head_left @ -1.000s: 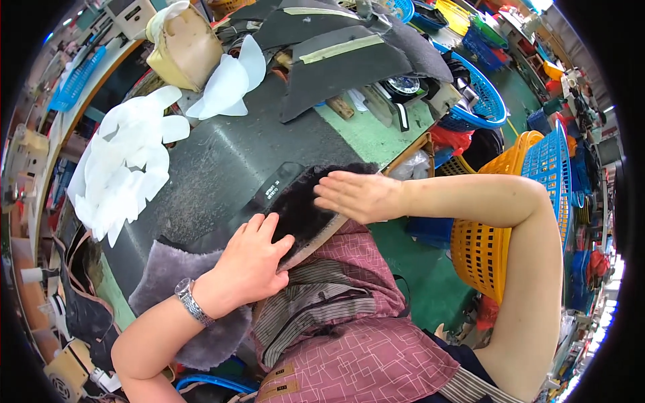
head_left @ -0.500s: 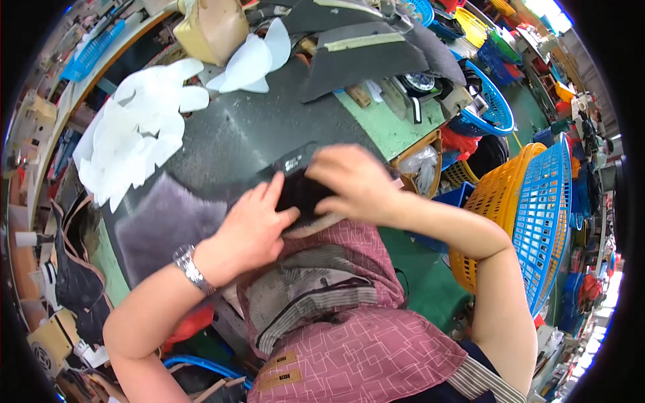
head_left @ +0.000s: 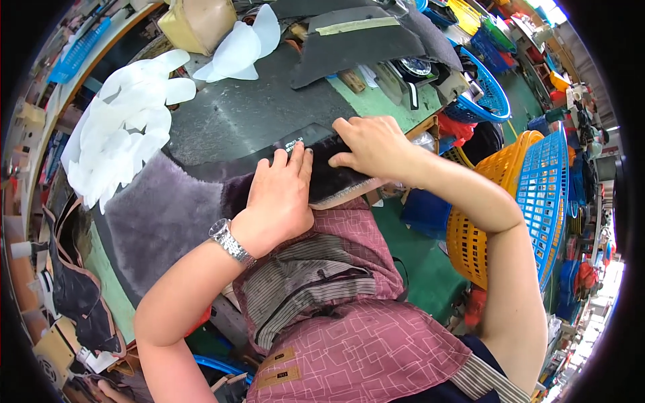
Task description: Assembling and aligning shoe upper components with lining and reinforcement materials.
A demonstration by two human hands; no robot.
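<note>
A long black strip (head_left: 295,144) lies across the near edge of the dark grey work surface (head_left: 235,114), over a piece of dark furry fabric (head_left: 336,178). My left hand (head_left: 279,198), with a metal watch on the wrist, presses flat on the fur and strip. My right hand (head_left: 369,144) rests with curled fingers on the right end of the strip and fur. A larger grey furry piece (head_left: 158,221) spreads to the left of my left hand.
A pile of white cut shapes (head_left: 121,131) lies at the left, with more white pieces (head_left: 245,43) at the back. Dark cut panels (head_left: 363,33) are at the back right. A blue basket (head_left: 487,91) and a yellow basket (head_left: 497,208) stand to the right.
Both hands have moved forward onto the table edge. They now press the strip and fur flat. The view has tilted so the grey furry piece shows more.
</note>
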